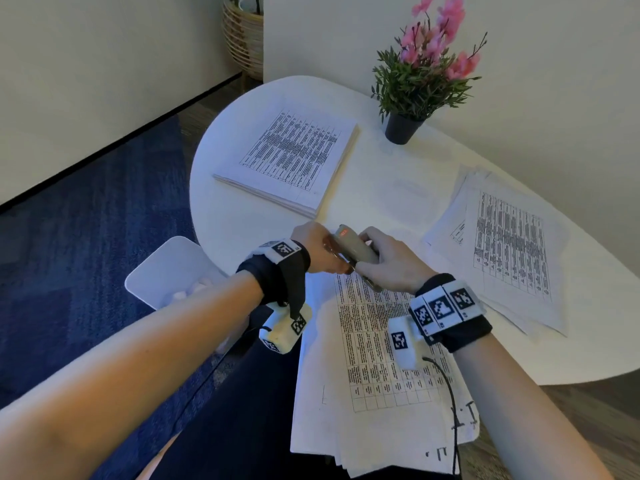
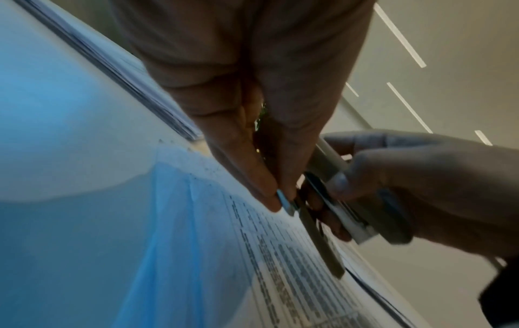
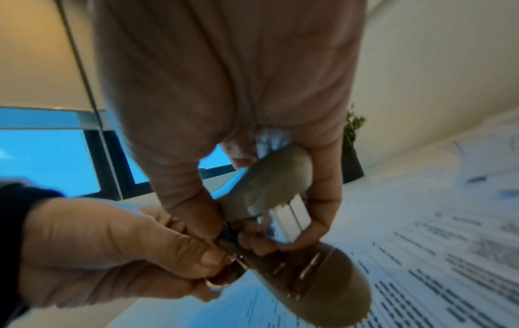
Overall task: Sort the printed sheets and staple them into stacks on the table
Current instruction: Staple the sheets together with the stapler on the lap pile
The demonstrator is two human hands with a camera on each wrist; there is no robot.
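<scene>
A grey stapler (image 1: pixel 353 249) hangs just above the near sheets, swung apart so its top arm (image 3: pixel 269 184) stands off its brown base (image 3: pixel 323 277). My right hand (image 1: pixel 377 258) grips the top arm from the right. My left hand (image 1: pixel 330 258) pinches a small shiny metal part (image 2: pixel 286 204) at the stapler's hinge end; whether it is a staple strip I cannot tell. Below them lies a bundle of printed table sheets (image 1: pixel 377 358), hanging over the table's front edge. A neat stack of sheets (image 1: pixel 287 157) lies far left. Loose fanned sheets (image 1: pixel 509 251) lie at the right.
The white oval table (image 1: pixel 381 188) carries a potted plant with pink flowers (image 1: pixel 415 84) at the back by the wall. A white chair (image 1: pixel 173 271) stands at the table's left, over a blue rug (image 1: pixel 86 237). A wicker basket (image 1: pixel 242 39) stands far back.
</scene>
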